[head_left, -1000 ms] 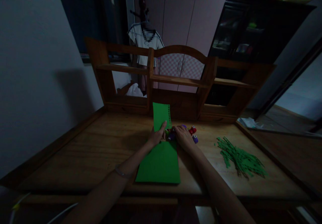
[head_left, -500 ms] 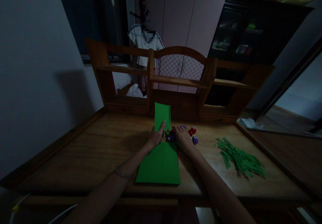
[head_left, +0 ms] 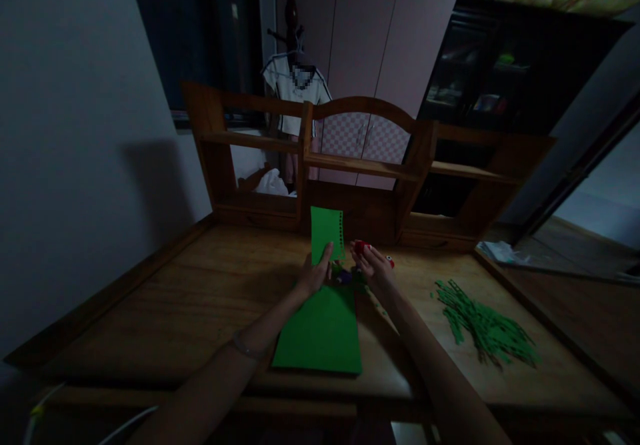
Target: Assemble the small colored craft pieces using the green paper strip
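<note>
My left hand (head_left: 316, 273) grips the lower part of a green paper strip (head_left: 326, 226) that stands up, with a column of punched holes along its right edge. My right hand (head_left: 375, 263) is closed around a small red object (head_left: 361, 247), raised just right of the strip. Between and below the hands lies a purple object (head_left: 344, 276) on the desk. Another red piece (head_left: 389, 261) shows just behind my right hand. In front of them a stack of green paper (head_left: 320, 331) lies flat.
A pile of punched green strips (head_left: 487, 325) lies on the right of the wooden desk (head_left: 200, 298). A wooden shelf unit (head_left: 360, 161) stands along the back edge. Cables (head_left: 127, 425) show at the lower left.
My right hand has lifted from the small objects on the desk and now holds a red one. My left hand stays on the strip. The view has shifted slightly.
</note>
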`<state>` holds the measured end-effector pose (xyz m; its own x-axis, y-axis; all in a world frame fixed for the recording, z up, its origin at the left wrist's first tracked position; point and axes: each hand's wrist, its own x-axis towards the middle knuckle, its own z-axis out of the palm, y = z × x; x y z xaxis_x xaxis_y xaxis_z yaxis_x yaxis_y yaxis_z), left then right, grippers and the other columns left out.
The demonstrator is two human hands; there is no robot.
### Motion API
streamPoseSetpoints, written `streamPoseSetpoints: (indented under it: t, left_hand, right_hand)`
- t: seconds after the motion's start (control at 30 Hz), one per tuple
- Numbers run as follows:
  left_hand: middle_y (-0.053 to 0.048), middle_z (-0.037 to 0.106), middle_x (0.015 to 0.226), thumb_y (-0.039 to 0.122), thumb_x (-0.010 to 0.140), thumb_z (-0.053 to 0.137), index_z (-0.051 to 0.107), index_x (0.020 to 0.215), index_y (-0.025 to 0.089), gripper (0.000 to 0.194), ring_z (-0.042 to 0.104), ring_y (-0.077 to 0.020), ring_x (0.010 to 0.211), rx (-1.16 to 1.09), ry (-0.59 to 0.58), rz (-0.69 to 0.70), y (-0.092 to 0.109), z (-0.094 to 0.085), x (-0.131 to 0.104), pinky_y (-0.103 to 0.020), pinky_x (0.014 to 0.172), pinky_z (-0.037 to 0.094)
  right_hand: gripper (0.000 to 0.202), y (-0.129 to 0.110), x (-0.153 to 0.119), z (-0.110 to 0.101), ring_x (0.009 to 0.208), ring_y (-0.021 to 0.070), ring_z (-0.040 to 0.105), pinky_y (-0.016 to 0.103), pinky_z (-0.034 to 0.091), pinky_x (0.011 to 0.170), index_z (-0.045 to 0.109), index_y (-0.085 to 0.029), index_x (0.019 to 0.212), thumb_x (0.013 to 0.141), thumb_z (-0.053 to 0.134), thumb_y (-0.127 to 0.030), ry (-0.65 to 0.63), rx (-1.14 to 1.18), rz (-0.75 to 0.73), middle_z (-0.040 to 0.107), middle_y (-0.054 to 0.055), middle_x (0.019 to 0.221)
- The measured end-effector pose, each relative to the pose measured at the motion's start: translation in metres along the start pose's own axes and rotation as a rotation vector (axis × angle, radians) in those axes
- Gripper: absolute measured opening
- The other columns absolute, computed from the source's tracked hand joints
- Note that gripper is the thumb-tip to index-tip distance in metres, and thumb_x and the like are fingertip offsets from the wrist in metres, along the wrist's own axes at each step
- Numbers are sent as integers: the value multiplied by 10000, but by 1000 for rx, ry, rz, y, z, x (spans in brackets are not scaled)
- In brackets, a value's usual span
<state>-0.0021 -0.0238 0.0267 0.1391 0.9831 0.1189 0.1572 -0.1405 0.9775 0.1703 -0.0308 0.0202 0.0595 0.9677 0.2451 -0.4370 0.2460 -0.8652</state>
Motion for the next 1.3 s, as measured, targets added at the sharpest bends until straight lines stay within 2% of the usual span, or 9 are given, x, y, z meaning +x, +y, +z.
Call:
streamPoseSetpoints:
  t: [0.13,0.33,0.53,0.7,0.83,0.93,1.1,1.2,1.3]
  left_hand:
    - [2,432,407,622,827,303,448,424,198,602,468,-129,436,44,29,39,-7,4,4,-253,570,380]
    - [-9,489,439,641,798,371,496,475,205,557,498,-148,458,12,55,46,-14,9,7,-267,536,363]
    - [-3,456,427,617,814,363,474,456,191,567,480,-129,441,44,23,144,-17,7,6,-265,569,389]
    - [-33,588,626,607,841,280,607,850,185,534,525,-134,516,-158,190,218,-10,-6,13,-261,559,420]
    - [-66,637,728,666,815,231,579,844,155,619,573,-140,556,-353,254,144,-6,-12,23,-247,519,433]
    - [-57,633,682,681,798,262,578,781,152,617,580,-143,555,-343,296,105,-5,-14,25,-240,508,427]
    - [-4,588,614,612,798,410,596,716,161,494,566,-132,598,-77,314,224,-4,-14,19,-213,536,399]
    - [-16,633,676,558,732,566,641,766,148,418,592,-154,644,-24,259,231,-9,-10,19,-222,551,420]
    - [-69,689,810,489,665,672,674,817,129,391,641,-203,752,-119,152,174,-17,-2,24,-274,653,487]
  right_hand:
    - [294,-3,-4,7,1090,236,565,389,438,963,643,-192,933,725,655,-399,-75,-7,97,644,65,1084]
    - [300,-3,-6,10,1117,242,548,395,429,977,631,-179,951,726,671,-374,-145,75,120,646,71,1069]
    - [229,-6,2,-1,1089,233,571,366,431,985,637,-175,885,712,694,-315,-21,139,54,648,58,1044]
    - [210,-10,10,-15,980,212,622,349,472,935,644,-184,817,676,721,-319,120,104,-22,665,41,931]
    - [245,-12,10,-21,876,189,645,323,513,841,649,-184,831,674,714,-360,168,3,-9,667,40,902]
    - [265,-12,7,-21,839,179,647,290,525,763,656,-189,858,694,689,-395,170,-66,13,667,41,909]
    - [279,-10,6,-18,717,133,638,224,512,658,669,-185,858,669,718,-385,185,-103,38,662,19,837]
    - [292,-10,7,-17,706,126,634,210,506,642,671,-181,868,672,718,-393,178,-119,26,654,19,821]
    - [299,-12,6,-16,733,132,635,217,513,668,672,-181,879,682,709,-403,156,-142,2,653,26,842]
